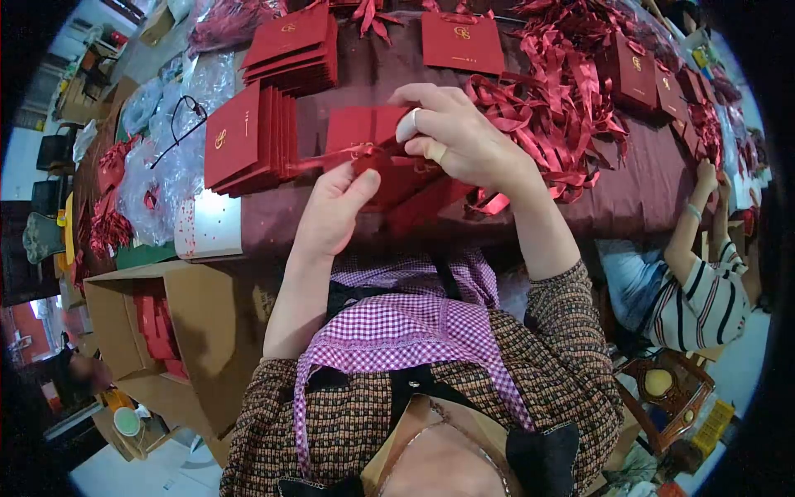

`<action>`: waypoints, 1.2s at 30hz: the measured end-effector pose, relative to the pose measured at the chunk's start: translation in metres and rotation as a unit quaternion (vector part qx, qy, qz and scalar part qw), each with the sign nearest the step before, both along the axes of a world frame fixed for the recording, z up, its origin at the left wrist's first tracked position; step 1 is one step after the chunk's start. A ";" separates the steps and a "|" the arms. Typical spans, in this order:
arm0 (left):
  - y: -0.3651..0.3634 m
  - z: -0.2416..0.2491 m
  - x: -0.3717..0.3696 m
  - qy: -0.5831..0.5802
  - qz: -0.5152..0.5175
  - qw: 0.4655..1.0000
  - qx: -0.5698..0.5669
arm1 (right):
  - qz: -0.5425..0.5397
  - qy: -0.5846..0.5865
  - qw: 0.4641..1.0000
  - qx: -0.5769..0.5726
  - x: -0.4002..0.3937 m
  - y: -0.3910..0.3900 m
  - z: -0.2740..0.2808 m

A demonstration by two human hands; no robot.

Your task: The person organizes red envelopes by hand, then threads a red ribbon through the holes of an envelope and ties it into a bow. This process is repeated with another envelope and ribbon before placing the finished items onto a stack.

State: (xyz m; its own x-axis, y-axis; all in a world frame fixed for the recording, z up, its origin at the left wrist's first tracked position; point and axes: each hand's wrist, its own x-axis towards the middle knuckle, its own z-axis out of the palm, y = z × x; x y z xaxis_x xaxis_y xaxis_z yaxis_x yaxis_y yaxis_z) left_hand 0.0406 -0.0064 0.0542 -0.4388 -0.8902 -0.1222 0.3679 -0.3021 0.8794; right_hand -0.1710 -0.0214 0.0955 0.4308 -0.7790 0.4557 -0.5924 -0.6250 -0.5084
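A small red paper gift bag (pixel 397 184) with gold print is in front of me at the table edge, partly covered by my fingers. My left hand (pixel 335 207) is closed, thumb pressed over a red ribbon (pixel 331 159) at the bag's left side. Curled above the bag's right side is my right hand (pixel 455 132), which wears a ring; its fingertips pinch at the ribbon and bag top, where the exact grip is hidden. Just behind lies another flat red piece (pixel 352 124).
Stacked red bags (pixel 248 137) stand to the left, more bags (pixel 290 45) behind them. A heap of red ribbons (pixel 555 108) spreads to the right. Eyeglasses (pixel 180 128) rest on clear plastic. An open cardboard box (pixel 199 323) stands lower left. A co-worker (pixel 696 290) sits at right.
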 end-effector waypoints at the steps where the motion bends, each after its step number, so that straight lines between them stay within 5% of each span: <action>1: -0.004 -0.002 0.001 0.001 -0.001 1.000 -0.002 | 0.001 -0.002 1.000 -0.014 -0.001 -0.003 -0.002; 6: -0.018 -0.008 0.003 -0.027 0.013 0.998 -0.059 | -0.119 -0.021 0.986 -0.118 -0.019 -0.023 -0.002; 9: -0.024 -0.021 0.005 -0.098 0.015 0.989 -0.111 | -0.116 -0.059 0.970 0.205 -0.013 -0.018 0.002; 11: -0.026 -0.026 0.006 -0.139 0.015 0.977 -0.158 | -0.145 -0.237 0.947 0.160 -0.011 -0.026 -0.014; 15: -0.021 -0.024 0.009 -0.129 0.043 0.979 -0.148 | -0.226 -0.333 0.894 0.197 -0.028 -0.038 -0.023; 19: -0.020 -0.008 0.001 -0.071 0.087 0.990 -0.080 | -0.235 -0.288 0.907 0.200 -0.031 -0.035 -0.033; 21: -0.028 -0.012 0.005 0.003 0.111 0.992 -0.060 | -0.269 -0.165 0.948 -0.048 -0.028 -0.026 -0.030; 22: -0.031 -0.020 0.009 0.003 0.115 0.992 -0.060 | -0.225 -0.197 0.953 0.050 -0.027 -0.008 -0.021; 25: -0.037 -0.005 0.008 0.038 0.171 0.984 0.025 | -0.013 0.025 1.000 -0.001 -0.027 0.014 -0.014; 27: -0.035 0.013 0.006 0.046 0.174 0.982 0.049 | -0.039 0.121 0.991 0.049 -0.008 0.040 -0.011; 30: -0.040 0.009 0.009 0.079 0.128 0.988 -0.033 | -0.070 0.025 0.997 -0.033 0.002 0.036 -0.027; 31: -0.045 0.008 0.018 0.133 0.031 0.986 -0.092 | -0.085 -0.042 0.993 -0.071 0.002 0.033 -0.028; 34: -0.045 0.016 0.014 -0.143 0.186 0.952 -0.197 | -0.088 -0.176 0.980 -0.006 -0.002 0.031 -0.013; 36: -0.049 0.019 0.012 -0.266 0.250 0.862 -0.352 | -0.080 -0.240 0.967 0.039 0.002 0.028 -0.013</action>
